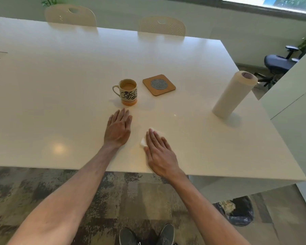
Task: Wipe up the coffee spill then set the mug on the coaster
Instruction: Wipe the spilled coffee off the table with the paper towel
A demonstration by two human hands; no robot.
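Near the tabletop's front edge, a crumpled paper towel (143,142) is pressed flat under the right hand (160,152), fingers straight and together, nothing gripped. The left hand (118,129) is laid palm-down just to its left, fingers also extended, resting on the bare white table (42,85). A faint tan film (137,154) is visible between the wrists; coffee or glare can't be told. The mug (128,91), approx. half full of milky coffee, handle to the left, is stood upright toward the tabletop's centre, just beyond the left fingertips, untouched. The cork coaster (159,84), w/ a grey mesh disc in its middle, is seen just right of the mug, apart from it. A paper-towel roll (234,95) is stood upright near the right edge. Two pale chairs (162,26) are tucked in at the far edge.
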